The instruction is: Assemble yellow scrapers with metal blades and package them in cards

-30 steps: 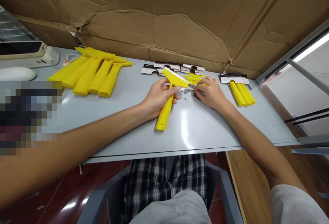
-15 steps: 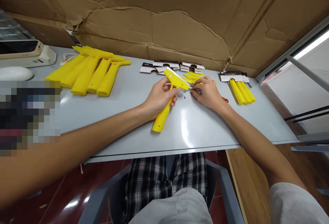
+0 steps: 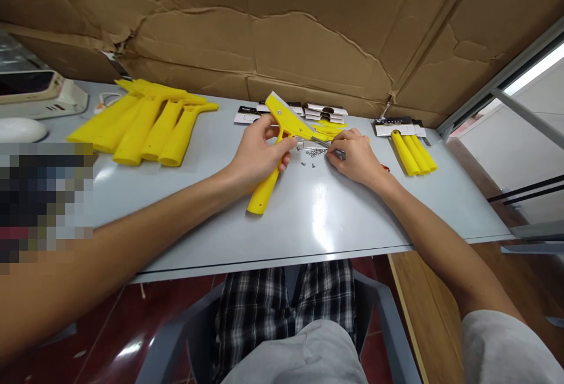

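Note:
My left hand is closed around the neck of a yellow plastic scraper, its handle slanting down toward me and its wide head tilted up to the left. A pale blade edge shows along the head, and one screw sits near the head's upper end. In my right hand is a slim grey metal tool that looks like tweezers, pinched between thumb and fingers. The tip reaches the lower right end of the scraper head. Small loose screws lie on the table just below it.
Several yellow scraper handles lie at the left. Card-topped yellow scrapers lie at the right. Printed cards and yellow pieces sit behind my hands. A red object shows beside my right wrist. Cardboard stands along the back.
My left hand has moved the scraper left and slightly up, away from the screws. My right hand has stayed nearly in place, and more of the metal tool now shows.

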The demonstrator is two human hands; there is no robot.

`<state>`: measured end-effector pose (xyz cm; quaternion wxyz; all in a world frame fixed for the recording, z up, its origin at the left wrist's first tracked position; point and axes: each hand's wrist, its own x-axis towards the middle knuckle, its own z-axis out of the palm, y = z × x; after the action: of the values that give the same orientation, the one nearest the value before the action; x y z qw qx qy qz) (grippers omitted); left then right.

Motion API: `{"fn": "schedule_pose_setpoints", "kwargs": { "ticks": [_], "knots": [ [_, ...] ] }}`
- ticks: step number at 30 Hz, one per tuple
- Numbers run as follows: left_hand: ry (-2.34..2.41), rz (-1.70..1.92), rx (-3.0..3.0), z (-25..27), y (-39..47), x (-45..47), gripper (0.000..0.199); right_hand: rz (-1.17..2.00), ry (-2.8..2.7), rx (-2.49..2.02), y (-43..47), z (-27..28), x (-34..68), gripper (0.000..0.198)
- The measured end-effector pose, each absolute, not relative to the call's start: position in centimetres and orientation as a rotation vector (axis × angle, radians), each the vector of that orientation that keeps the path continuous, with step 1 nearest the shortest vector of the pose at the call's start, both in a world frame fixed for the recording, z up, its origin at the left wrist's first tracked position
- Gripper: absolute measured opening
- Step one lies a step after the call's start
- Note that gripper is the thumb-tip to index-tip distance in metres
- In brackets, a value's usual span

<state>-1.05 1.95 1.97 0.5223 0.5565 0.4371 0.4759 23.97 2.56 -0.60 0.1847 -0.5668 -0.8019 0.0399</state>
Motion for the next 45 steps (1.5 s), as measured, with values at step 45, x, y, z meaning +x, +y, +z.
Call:
{"fn": "schedule_pose_setpoints", "kwargs": {
  "ticks": [45],
  "knots": [
    [0.935,1.073,1.476,2.0,-1.5,-0.4,0.029,0.823,-1.616,-1.02,-0.2,0.3,20.3,0.052]
  ]
}}
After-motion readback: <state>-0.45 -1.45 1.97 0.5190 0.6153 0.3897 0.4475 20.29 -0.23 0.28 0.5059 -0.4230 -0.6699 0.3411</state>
